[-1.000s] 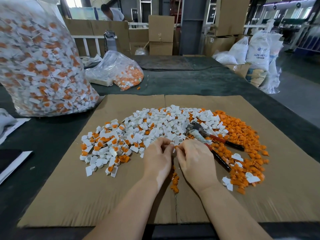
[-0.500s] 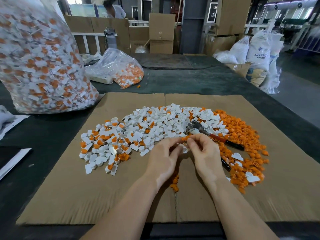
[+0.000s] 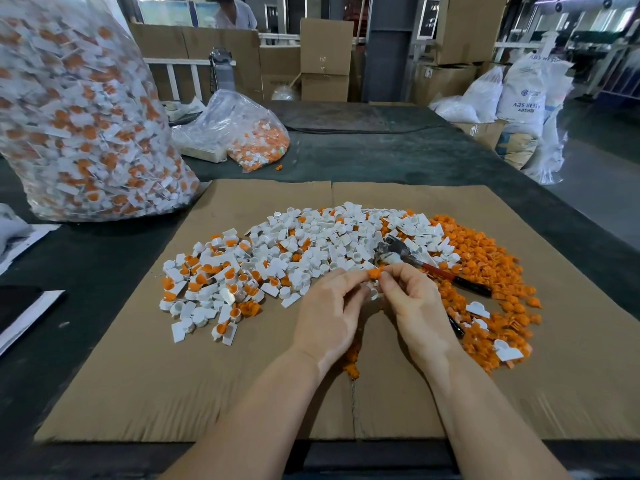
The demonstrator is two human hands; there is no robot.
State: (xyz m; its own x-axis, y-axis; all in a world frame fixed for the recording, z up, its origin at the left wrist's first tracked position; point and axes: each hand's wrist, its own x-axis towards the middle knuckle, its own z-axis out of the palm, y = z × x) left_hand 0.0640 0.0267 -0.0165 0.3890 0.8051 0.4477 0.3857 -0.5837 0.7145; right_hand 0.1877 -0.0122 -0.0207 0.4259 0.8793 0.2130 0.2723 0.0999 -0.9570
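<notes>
My left hand [image 3: 330,311] and my right hand [image 3: 414,303] meet over the cardboard sheet [image 3: 138,375]. Between their fingertips sits a small orange plug [image 3: 374,273], pinched from both sides. A white cap [image 3: 373,293] shows just below it, between the two hands; which hand holds it I cannot tell. Beyond the hands lies a heap of white caps [image 3: 311,244], some with orange plugs in them. A heap of loose orange plugs [image 3: 485,265] lies to the right.
Pliers with red and black handles [image 3: 433,268] lie in the pile just past my right hand. A large clear bag of assembled parts [image 3: 79,109] stands at left, a smaller bag [image 3: 242,129] behind. A few orange plugs [image 3: 353,367] lie under my left wrist. Boxes and sacks stand at the back.
Both hands have lifted off the cardboard and moved forward toward the pile. The orange plug and white cap now show between the fingertips.
</notes>
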